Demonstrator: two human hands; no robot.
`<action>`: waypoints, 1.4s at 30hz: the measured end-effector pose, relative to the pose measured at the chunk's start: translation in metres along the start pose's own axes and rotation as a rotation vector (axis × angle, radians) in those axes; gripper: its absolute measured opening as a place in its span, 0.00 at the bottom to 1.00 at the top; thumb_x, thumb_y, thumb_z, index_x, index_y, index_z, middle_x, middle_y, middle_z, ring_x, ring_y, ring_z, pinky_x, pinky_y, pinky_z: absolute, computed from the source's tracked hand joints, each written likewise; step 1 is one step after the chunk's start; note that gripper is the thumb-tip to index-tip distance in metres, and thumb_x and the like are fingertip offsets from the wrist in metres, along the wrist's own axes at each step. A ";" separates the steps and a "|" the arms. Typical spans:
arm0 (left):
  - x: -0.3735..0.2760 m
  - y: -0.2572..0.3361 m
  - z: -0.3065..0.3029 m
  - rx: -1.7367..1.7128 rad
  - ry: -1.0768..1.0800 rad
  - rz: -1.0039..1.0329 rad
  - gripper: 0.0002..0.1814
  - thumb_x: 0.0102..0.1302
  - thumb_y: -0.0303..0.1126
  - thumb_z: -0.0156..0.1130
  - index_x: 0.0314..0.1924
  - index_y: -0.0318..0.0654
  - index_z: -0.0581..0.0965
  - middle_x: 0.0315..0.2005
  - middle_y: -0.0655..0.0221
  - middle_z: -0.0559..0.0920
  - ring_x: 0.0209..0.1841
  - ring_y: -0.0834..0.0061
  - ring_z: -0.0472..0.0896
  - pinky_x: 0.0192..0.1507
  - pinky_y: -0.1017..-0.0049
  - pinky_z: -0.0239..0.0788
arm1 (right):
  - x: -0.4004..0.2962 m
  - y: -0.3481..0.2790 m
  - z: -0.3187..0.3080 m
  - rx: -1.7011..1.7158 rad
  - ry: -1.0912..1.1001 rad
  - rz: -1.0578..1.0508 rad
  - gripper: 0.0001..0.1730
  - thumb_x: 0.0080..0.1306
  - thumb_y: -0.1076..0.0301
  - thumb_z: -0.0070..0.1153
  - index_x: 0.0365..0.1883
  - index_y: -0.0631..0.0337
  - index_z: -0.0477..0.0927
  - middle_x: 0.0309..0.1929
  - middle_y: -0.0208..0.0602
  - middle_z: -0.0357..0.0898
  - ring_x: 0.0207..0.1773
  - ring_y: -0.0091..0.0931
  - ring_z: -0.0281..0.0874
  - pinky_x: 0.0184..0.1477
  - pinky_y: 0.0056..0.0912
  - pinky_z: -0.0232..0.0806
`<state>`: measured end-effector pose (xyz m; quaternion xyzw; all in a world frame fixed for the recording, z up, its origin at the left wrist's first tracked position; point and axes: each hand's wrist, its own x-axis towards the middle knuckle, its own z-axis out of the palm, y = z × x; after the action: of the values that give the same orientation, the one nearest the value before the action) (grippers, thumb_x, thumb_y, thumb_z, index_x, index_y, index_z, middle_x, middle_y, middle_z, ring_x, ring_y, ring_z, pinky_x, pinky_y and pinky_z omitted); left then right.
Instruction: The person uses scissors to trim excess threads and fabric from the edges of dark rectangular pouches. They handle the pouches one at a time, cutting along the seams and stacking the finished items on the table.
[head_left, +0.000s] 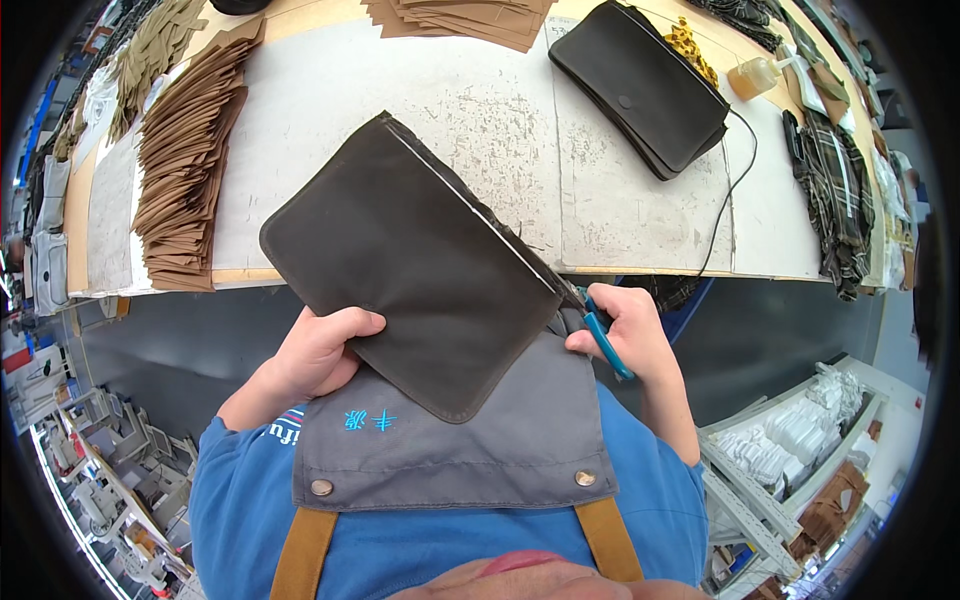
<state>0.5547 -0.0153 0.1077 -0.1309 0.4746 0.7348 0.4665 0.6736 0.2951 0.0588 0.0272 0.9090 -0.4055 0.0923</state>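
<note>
My left hand grips the lower left edge of a dark leather-like bag panel, thumb on top and fingers underneath. The panel is tilted in front of my apron, its far part above the table edge. A thin white line runs along its ragged upper right edge. In my right hand is a blue-handled cutting tool, either snips or pliers. Its jaws are at the panel's right corner, where the contact is partly hidden.
On the worktable, stacked brown pieces lie left and more brown sheets at the back. A stack of black bag pieces is at right, beside a dispensing bottle, a black cord and plaid fabric.
</note>
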 end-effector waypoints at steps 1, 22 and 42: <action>0.000 0.000 0.000 0.004 0.000 -0.006 0.25 0.59 0.19 0.51 0.59 0.28 0.66 0.55 0.56 0.74 0.57 0.62 0.74 0.60 0.64 0.66 | 0.002 -0.003 -0.002 -0.025 0.003 -0.012 0.36 0.45 0.36 0.68 0.18 0.60 0.65 0.15 0.36 0.63 0.19 0.35 0.64 0.24 0.34 0.58; 0.002 -0.003 -0.002 0.014 0.003 -0.038 0.25 0.59 0.19 0.51 0.59 0.28 0.67 0.55 0.57 0.74 0.57 0.64 0.74 0.60 0.66 0.66 | 0.019 -0.013 -0.001 -0.033 -0.011 0.016 0.36 0.46 0.34 0.67 0.18 0.60 0.66 0.16 0.37 0.66 0.21 0.36 0.68 0.25 0.34 0.60; 0.004 -0.004 0.001 0.055 0.036 -0.030 0.27 0.57 0.17 0.50 0.60 0.26 0.65 0.55 0.52 0.73 0.57 0.58 0.75 0.60 0.62 0.67 | 0.021 -0.017 -0.003 -0.100 0.009 0.060 0.35 0.45 0.38 0.69 0.20 0.60 0.66 0.17 0.36 0.66 0.21 0.35 0.67 0.26 0.34 0.60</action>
<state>0.5558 -0.0119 0.1039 -0.1383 0.5009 0.7119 0.4724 0.6505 0.2855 0.0696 0.0515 0.9273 -0.3566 0.1016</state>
